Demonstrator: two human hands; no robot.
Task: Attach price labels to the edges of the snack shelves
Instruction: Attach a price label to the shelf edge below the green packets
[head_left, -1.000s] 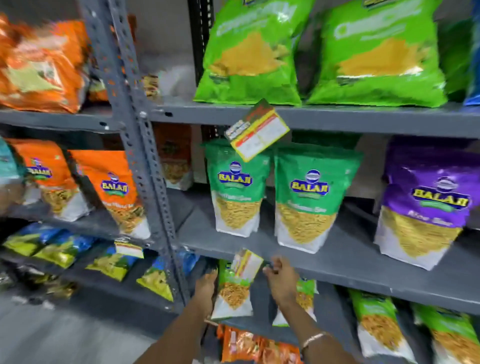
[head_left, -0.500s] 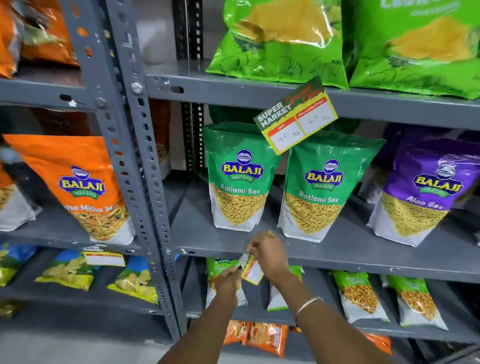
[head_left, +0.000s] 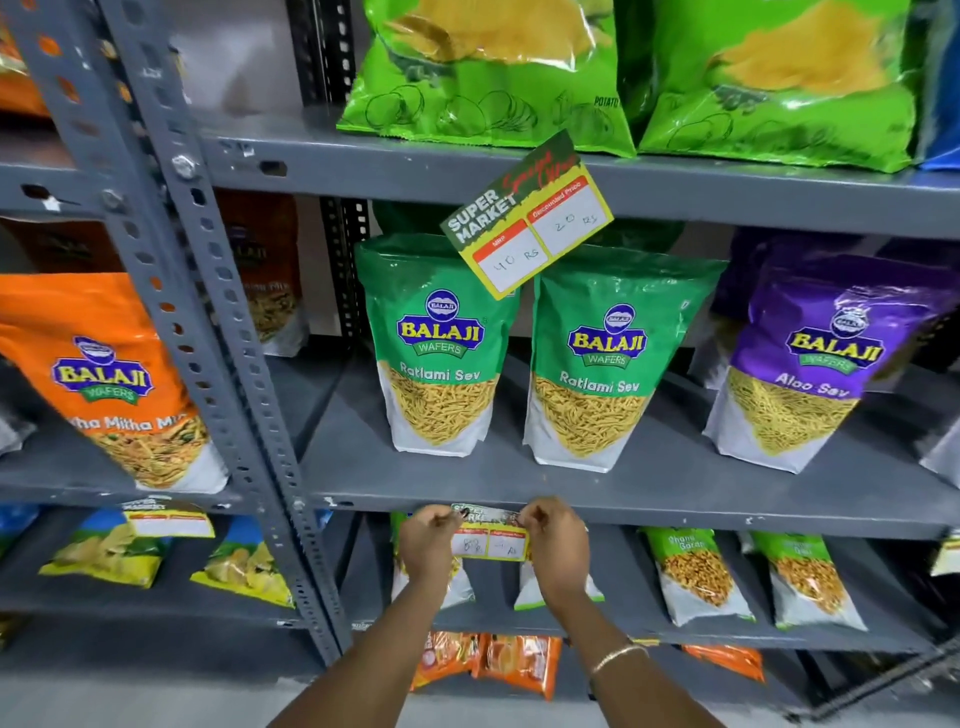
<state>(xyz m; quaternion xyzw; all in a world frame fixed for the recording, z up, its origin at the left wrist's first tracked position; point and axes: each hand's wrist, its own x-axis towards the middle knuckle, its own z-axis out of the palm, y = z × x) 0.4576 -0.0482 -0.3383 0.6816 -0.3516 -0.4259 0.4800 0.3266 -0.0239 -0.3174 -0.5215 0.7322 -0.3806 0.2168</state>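
We see both hands at the front edge of the grey metal middle shelf (head_left: 675, 512). Left hand (head_left: 427, 540) and right hand (head_left: 556, 540) each pinch a top corner of a small yellow-bordered paper price label (head_left: 488, 540), fingers closed on it. The label sits against the shelf edge, hanging just below it, level. Its top strip reads partly "SUPER MARKET"; two white boxes carry handwritten numbers, too small to read. A thin metal bracelet (head_left: 618, 656) circles the right wrist.

On the shelf above the label stand two green Balaji Wafers pouches, both "Ratlami Sev": left one (head_left: 441, 353), right one (head_left: 608, 364), just beside each other. To the right stands a purple Balaji Wafers "Aloo Sev" pouch (head_left: 815, 364). Left of the grey slotted upright post (head_left: 218, 312) leans an orange Balaji Wafers pouch (head_left: 104, 384), text partly hidden, "...ha Mitha Mi...".

On the upper shelf edge (head_left: 779, 205) hangs a second, larger tilted price label (head_left: 527, 215): "SUPER MARKET", "Special Offer", "MRP 40 Rs", "Discounted Price 20 Rs". Bright green potato chip bags (head_left: 488, 73) sit on top.

A third price label (head_left: 169, 522) is on the lower-left shelf edge, writing blurred. Lower right, small green pouches (head_left: 696, 577), names unreadable.
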